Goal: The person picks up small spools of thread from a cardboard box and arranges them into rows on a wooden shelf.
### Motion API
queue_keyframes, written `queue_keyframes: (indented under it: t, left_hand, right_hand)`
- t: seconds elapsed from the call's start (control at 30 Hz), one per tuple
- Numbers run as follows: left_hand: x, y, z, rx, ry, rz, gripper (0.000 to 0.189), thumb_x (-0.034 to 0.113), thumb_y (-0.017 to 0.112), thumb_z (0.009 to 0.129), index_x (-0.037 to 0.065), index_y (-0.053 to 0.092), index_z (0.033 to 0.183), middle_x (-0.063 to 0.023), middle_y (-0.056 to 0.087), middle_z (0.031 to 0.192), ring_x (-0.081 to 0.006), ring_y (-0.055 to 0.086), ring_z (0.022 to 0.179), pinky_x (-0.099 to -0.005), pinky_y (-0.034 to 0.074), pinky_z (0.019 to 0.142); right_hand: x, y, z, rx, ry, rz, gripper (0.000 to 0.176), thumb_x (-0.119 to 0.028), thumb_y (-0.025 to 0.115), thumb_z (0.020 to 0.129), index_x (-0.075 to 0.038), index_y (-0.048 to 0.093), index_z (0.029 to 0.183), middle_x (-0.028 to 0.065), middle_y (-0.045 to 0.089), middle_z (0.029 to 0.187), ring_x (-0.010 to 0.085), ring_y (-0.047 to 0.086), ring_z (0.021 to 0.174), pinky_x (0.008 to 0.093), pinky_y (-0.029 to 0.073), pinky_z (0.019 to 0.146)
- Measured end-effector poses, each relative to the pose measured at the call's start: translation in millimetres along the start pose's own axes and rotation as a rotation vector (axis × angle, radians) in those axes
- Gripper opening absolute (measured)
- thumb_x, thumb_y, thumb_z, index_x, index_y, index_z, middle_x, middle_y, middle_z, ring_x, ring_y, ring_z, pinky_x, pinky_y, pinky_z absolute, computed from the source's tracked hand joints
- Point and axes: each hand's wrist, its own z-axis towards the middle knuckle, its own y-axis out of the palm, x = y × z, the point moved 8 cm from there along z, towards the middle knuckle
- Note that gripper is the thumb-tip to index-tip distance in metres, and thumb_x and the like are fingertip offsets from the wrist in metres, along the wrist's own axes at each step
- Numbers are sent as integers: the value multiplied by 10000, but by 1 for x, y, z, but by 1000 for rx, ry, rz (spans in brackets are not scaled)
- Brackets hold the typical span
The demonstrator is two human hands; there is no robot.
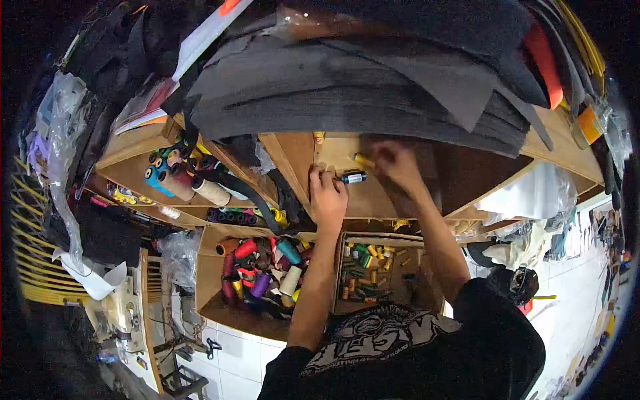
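Note:
Inside a wooden shelf compartment, my left hand (327, 194) has its fingers curled beside the upright divider. A small dark thread spool with a white label (355, 177) sticks out sideways from its thumb side. To the right, my right hand (398, 165) is slightly blurred and bent inward over the same compartment. At its fingertips is a small yellow thread spool (363, 161). Another small yellow spool (319, 137) sits farther back against the divider. Both forearms reach up over two cardboard boxes.
One cardboard box (212, 293) holds large coloured thread cones; the other box (427, 267) has many small spools. More thread cones (177, 181) fill the left compartment. Dark fabric (360, 87) hangs over the shelf top. A clear plastic bag (533, 193) lies at right.

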Motion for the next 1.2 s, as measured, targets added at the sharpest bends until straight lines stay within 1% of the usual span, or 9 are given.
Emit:
queue_keyframes:
  t: [0.07,0.27,0.47,0.63,0.7,0.87,1.0,1.1,1.2]
  left_hand:
    - [2,0,0,-10,-3,-9,130,67,571,786,-5,571,894,-172,485,1160,-388,567,921,-464,477,774]
    - [1,-1,0,15,14,-60,143,36,565,781,-14,566,915,-189,484,1158,-392,555,946,-462,465,796]
    - [5,-2,-1,11,19,27,116,63,546,813,-4,553,908,-179,485,1185,-386,569,961,-458,500,766]
    - [-1,2,-1,-2,3,-16,133,53,553,798,-18,555,912,-202,484,1173,-396,565,960,-457,491,790]
    - [1,0,-1,23,39,-3,137,53,555,795,-19,556,911,-214,482,1159,-408,560,962,-456,486,799]
    - [-3,3,-2,12,28,-11,136,47,561,793,-18,553,913,-215,479,1160,-410,560,950,-464,480,798]
    - [1,0,-1,57,97,31,119,66,556,815,-3,552,913,-197,475,1166,-396,579,906,-462,503,741]
    - [3,-1,-1,50,88,67,105,85,552,830,12,553,906,-179,473,1170,-381,595,884,-452,521,674]
    - [4,-2,-1,26,64,81,100,79,560,826,23,554,908,-168,476,1168,-371,600,890,-446,527,634]
  right_hand:
    - [-68,23,-23,-192,-263,-404,413,-237,717,779,-55,617,1137,191,650,1046,352,622,980,412,487,876]
    - [-63,33,-43,-87,-220,-347,396,-205,733,770,-45,623,1116,168,660,993,304,647,914,370,511,805]
    - [-24,-5,-46,70,152,258,321,-241,676,873,2,619,1076,60,648,921,112,578,824,274,482,729]
    - [-7,-41,-47,215,314,297,444,-394,657,862,16,658,1033,117,672,999,237,609,952,334,420,905]
    - [6,-54,-47,247,449,263,443,-395,669,858,-2,643,1059,69,643,962,160,571,908,302,435,839]
    - [-9,-107,-12,465,107,-503,470,-423,681,821,-43,639,1093,166,629,1116,308,593,1026,395,449,899]
    - [65,-119,21,609,-257,-164,490,-415,625,848,-54,598,1177,223,577,1207,403,546,1111,460,420,954]
    - [91,-127,49,664,-414,-544,480,-397,611,850,-79,583,1208,231,559,1230,412,529,1135,492,397,980]
    - [100,-128,65,648,-269,-608,477,-392,612,850,-74,583,1203,230,561,1227,409,531,1132,490,399,976]
